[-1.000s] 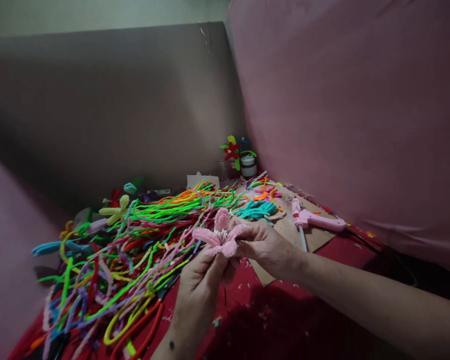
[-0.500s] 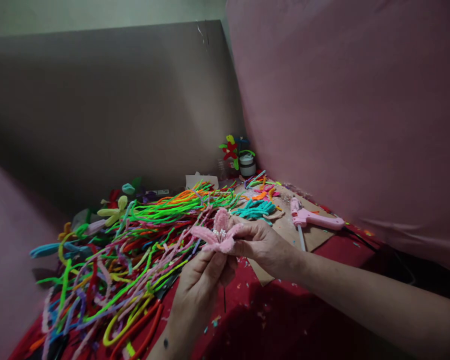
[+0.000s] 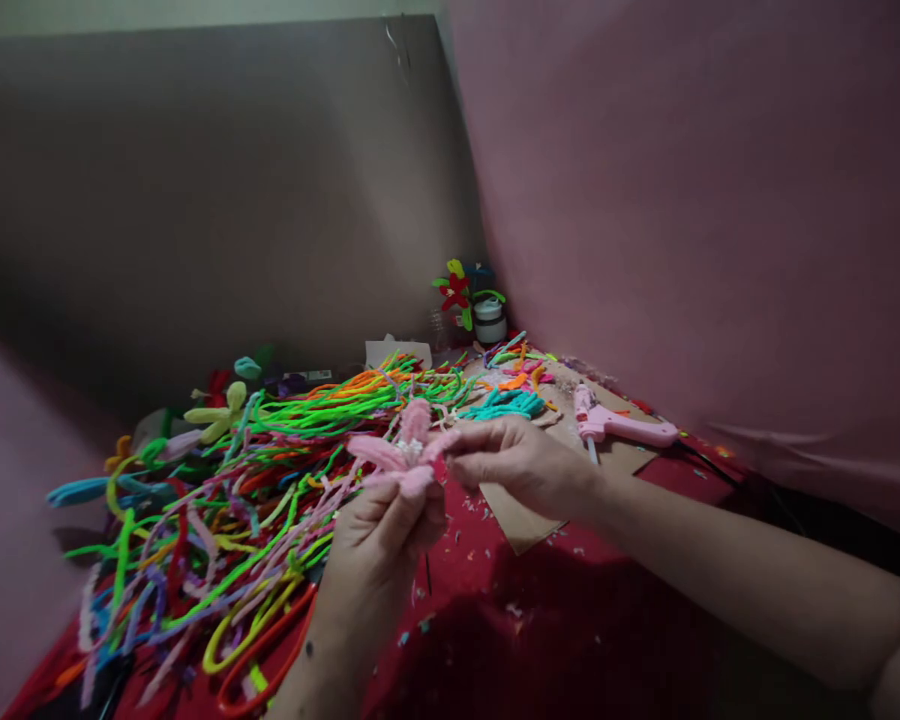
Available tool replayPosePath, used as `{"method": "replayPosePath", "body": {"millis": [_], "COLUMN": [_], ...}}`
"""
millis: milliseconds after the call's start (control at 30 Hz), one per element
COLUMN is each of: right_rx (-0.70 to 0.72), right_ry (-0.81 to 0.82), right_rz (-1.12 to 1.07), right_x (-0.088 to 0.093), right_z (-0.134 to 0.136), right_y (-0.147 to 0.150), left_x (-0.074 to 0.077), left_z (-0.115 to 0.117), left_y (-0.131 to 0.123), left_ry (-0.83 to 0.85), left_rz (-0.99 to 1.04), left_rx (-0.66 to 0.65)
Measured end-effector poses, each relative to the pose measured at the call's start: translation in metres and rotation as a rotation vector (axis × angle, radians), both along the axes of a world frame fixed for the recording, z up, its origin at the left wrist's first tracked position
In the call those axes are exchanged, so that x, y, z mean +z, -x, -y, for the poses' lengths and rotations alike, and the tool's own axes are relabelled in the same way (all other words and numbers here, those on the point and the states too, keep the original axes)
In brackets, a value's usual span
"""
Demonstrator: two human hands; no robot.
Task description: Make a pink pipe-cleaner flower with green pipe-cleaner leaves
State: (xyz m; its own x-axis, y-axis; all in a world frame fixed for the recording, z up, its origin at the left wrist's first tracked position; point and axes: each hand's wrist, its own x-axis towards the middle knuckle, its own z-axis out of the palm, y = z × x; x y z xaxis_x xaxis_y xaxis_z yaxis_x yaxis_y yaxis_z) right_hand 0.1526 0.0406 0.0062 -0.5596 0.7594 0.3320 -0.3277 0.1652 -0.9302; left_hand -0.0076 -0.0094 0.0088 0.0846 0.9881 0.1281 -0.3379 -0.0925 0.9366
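Observation:
A pink pipe-cleaner flower (image 3: pixel 379 455) with several petals and small white beads at its centre is held up over the red cloth. My left hand (image 3: pixel 390 525) grips it from below, fingers closed around its base, and a thin dark stem shows beneath the fist. From the right, my right hand (image 3: pixel 506 460) pinches the tip of one petal between thumb and forefinger. Behind and left of the flower spreads a large heap of loose pipe cleaners (image 3: pixel 292 430) in many colours.
A pink glue gun (image 3: pixel 622 425) lies on a brown board (image 3: pixel 521 520) at the right, near a turquoise pipe-cleaner bunch (image 3: pixel 506 403). At the back stand a white lidded container (image 3: pixel 490 322) and a red flower (image 3: pixel 454 292). Scraps dot the red cloth (image 3: pixel 487 600).
Both hands and the flower have shifted slightly left in the view. My right hand has drawn out toward the petal's tip, and the petals look more spread.

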Motion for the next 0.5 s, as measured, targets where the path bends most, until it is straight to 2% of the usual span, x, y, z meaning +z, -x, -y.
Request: {"method": "replayPosePath", "body": {"millis": [33, 100, 233, 333, 500], "right_rx": [-0.072, -0.237, -0.457, -0.486, -0.423], "right_ry": [0.001, -0.085, -0.568, -0.769, -0.857], "right_rz": [0.033, 0.253, 0.960, 1.185, 1.273], "right_x": [0.003, 0.006, -0.005, -0.022, -0.032], "right_z": [-0.004, -0.011, -0.017, -0.012, -0.007], "right_y": [-0.007, -0.023, -0.048, -0.054, -0.054], "left_x": [0.002, 0.005, 0.006, 0.003, 0.001], "left_z": [0.000, -0.002, -0.010, -0.014, -0.015], "left_y": [0.001, 0.005, 0.009, 0.008, 0.005], "left_ry": [-0.013, -0.042, -0.042, 0.013, 0.037], "left_rz": [0.031, 0.102, 0.177, 0.189, 0.187], "left_rx": [0.017, 0.062, 0.124, 0.128, 0.099]}}
